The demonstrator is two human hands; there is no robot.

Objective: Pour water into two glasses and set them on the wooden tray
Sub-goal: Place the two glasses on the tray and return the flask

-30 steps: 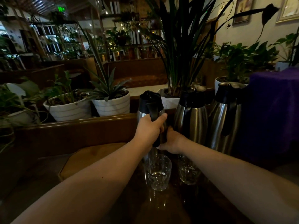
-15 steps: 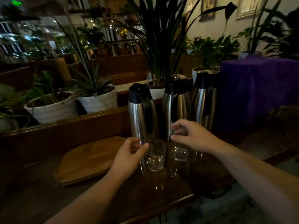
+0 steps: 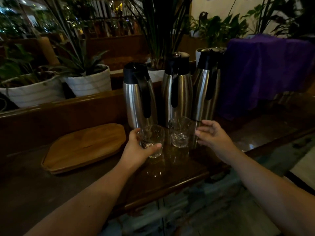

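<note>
Hands (image 3: pixel 136 150) (image 3: pixel 214 138) flank two clear, part-filled glasses (image 3: pixel 151 140) (image 3: pixel 179 133).

This looks like a dim café or restaurant service corner. Three steel thermal jugs (image 3: pixel 139 96) stand mid-frame on a dark wooden counter (image 3: pixel 170 176). White planters (image 3: pixel 88 82) line a wooden partition at left, and framed shelving with small lights glows upper left.

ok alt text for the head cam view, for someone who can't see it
A person's left hand grips one of two clear glasses on a dark wooden table, while the right hand is open beside the other glass. Three steel carafes stand behind; a bare wooden tray lies to the left.
</note>
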